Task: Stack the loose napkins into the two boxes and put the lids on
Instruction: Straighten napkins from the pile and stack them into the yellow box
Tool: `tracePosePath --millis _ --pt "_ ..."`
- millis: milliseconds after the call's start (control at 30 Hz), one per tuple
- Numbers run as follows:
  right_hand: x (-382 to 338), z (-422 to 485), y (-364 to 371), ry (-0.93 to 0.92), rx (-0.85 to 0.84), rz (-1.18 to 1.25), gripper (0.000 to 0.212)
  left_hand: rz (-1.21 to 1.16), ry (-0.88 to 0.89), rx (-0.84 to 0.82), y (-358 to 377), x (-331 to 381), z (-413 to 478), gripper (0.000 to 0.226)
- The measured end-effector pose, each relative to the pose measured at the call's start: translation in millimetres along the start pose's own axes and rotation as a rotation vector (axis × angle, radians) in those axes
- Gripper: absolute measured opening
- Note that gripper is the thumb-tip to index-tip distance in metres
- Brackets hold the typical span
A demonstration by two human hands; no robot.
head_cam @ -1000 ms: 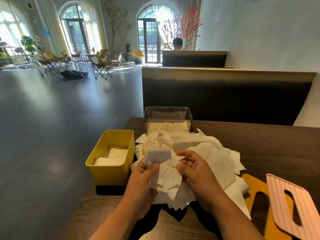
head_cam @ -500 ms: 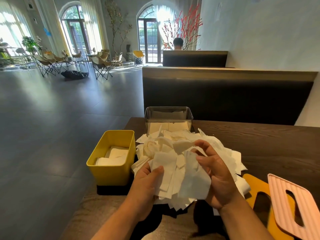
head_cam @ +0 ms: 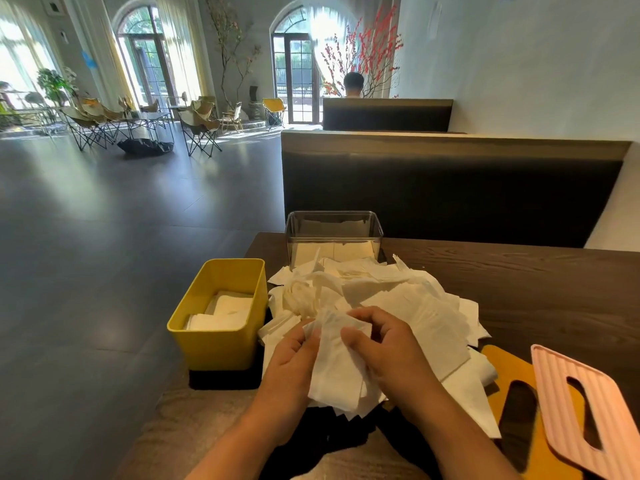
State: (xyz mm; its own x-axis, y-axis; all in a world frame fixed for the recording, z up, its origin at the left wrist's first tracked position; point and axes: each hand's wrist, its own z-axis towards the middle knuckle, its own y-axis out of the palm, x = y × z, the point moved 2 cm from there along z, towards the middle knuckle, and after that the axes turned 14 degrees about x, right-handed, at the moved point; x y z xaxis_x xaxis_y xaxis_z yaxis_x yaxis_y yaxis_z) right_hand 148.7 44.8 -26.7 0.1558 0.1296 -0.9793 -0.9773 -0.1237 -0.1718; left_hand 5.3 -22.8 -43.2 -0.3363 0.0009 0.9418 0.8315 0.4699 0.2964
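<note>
A loose heap of white napkins [head_cam: 398, 299] covers the middle of the dark wooden table. My left hand [head_cam: 289, 372] and my right hand [head_cam: 388, 355] both grip a bunch of napkins [head_cam: 337, 372] at the heap's near edge, thumbs on top. To the left stands a yellow box [head_cam: 221, 337] with a few napkins lying flat inside. Behind the heap is a clear box [head_cam: 334, 233], partly filled with napkins. At the near right lie a yellow lid [head_cam: 509, 368] and, overlapping it, a pink ribbed lid [head_cam: 588, 410], each with a slot.
The table [head_cam: 536, 282] ends at its left edge just beyond the yellow box, with open floor below. A dark padded bench back [head_cam: 450, 188] runs behind the table. A person sits at a farther booth [head_cam: 353, 86]. Folding chairs stand across the room.
My right hand came down from its raised spot and closed back in beside the left, so both now squeeze the bunch together lower, near the table's front.
</note>
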Motion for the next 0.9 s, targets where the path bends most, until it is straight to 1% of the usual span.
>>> tracePosePath --millis 33,67,167,267,333,400,467,533,600,633,667,733,833,900 --pt "0 0 1 -0.006 -0.005 0.001 0.009 0.0 0.006 0.018 -1 0 1 0.042" --pt "-1 -1 1 -0.016 0.005 0.005 0.006 0.006 0.006 0.033 -3 -1 1 0.043" --pt "-2 -2 -1 -0.033 0.073 0.039 0.006 0.005 -0.003 0.068 -3 -3 2 0.045" --pt "-3 -1 -4 -0.117 0.162 0.016 0.003 -0.023 -0.034 0.103 -3 -6 4 0.039" --pt "-4 0 -5 -0.138 0.179 0.091 0.005 -0.027 -0.054 0.108 -4 -8 6 0.036" --pt "-8 -1 -8 -0.1 0.118 0.293 0.01 -0.023 -0.064 0.114 -3 -7 5 0.037" --pt "-13 -2 -12 -0.046 -0.015 0.467 0.022 -0.006 -0.058 0.118 -3 -4 4 0.039" --pt "-17 -4 -15 0.004 -0.155 0.539 0.028 0.012 -0.041 0.099 -4 -2 1 0.04" --pt "-18 -5 -15 0.04 -0.261 0.526 0.027 0.052 -0.021 0.086 -5 -5 0 0.049" --pt "-18 -5 -14 0.049 -0.285 0.49 0.021 0.092 -0.015 0.064 -6 -6 1 0.052" --pt "-15 -5 -11 0.055 -0.287 0.443 0.014 0.129 -0.007 0.053 -6 -6 0 0.048" --pt "-9 -4 -5 0.052 -0.248 0.328 0.006 0.185 0.003 0.029 -5 -4 -3 0.029" --pt "-1 -5 4 0.007 -0.146 0.185 0.007 0.201 0.003 -0.026 1 0 -8 0.05" --pt "-1 -7 6 -0.025 -0.078 0.142 0.005 0.159 0.0 -0.012 2 0 -7 0.055"
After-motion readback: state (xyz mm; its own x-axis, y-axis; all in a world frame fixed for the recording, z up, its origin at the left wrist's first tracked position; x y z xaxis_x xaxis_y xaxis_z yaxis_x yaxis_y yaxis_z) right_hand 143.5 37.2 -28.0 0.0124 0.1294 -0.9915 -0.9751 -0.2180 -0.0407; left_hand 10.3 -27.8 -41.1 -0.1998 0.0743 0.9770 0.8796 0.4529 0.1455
